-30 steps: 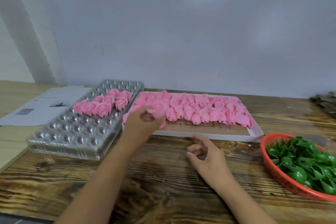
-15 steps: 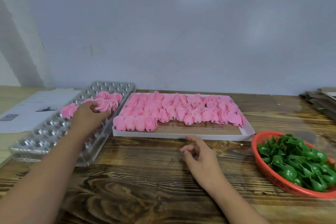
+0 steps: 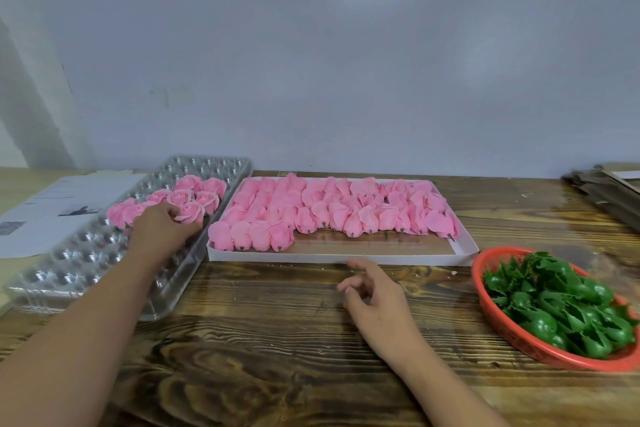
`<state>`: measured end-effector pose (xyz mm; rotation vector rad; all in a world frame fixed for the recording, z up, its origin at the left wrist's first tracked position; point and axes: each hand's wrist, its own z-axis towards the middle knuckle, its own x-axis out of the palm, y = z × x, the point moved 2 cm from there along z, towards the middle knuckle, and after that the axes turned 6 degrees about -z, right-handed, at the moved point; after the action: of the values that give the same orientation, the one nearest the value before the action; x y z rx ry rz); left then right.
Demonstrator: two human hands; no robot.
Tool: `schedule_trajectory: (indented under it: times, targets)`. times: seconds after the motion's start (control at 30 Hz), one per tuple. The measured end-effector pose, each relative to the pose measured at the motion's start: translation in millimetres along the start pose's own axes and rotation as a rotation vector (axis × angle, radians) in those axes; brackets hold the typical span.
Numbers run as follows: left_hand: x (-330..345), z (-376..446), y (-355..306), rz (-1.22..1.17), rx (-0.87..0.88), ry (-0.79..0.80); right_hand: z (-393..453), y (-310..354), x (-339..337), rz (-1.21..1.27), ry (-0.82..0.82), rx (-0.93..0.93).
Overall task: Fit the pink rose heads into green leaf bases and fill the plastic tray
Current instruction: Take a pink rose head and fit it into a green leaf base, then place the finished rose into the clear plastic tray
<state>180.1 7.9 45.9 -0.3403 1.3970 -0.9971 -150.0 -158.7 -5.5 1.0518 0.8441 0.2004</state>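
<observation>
A clear plastic tray (image 3: 79, 263) with rows of small cups lies at the left and holds several finished pink roses (image 3: 204, 188) near its far end. My left hand (image 3: 159, 229) is over the tray, its fingers curled against one pink rose (image 3: 190, 212) set among the others. A white flat box (image 3: 346, 257) in the middle holds many loose pink rose heads (image 3: 346, 208). To the right, a red basket (image 3: 479, 274) is full of green leaf bases (image 3: 561, 302). My right hand (image 3: 377, 298) rests on the wooden table with loosely curled fingers, holding nothing.
A printed sheet of paper (image 3: 45, 215) lies left of the plastic tray. A stack of flat cardboard pieces (image 3: 609, 191) sits at the far right edge. A pale wall stands close behind the table.
My left hand took a rose from the white box, carried it left and lowered it into the plastic tray. The right hand has stayed on the table.
</observation>
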Motion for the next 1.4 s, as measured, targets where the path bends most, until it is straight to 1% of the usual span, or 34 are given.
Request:
schedule_trajectory:
  times: [0.13, 0.43, 0.53, 0.73, 0.93, 1.4]
  targets:
    - [-1, 1, 2, 0.025, 0.013, -0.027, 0, -1, 2, -0.002, 0.004, 0.004]
    - [0, -2, -1, -0.019, 0.030, 0.007, 1, 0, 1, -0.011, 0.009, 0.006]
    - [-1, -1, -4, 0.003, 0.032, 0.017, 1, 1, 2, -0.019, 0.007, 0.003]
    - [-5, 2, -10, 0.062, -0.028, 0.037, 1, -1, 3, -0.014, 0.001, 0.007]
    - [-9, 2, -15, 0.045, -0.083, 0.109, 2, -4, 3, -0.002, -0.015, 0.008]
    - [-4, -2, -17, 0.087, -0.099, 0.117, 1, -1, 2, 0.016, -0.008, 0.016]
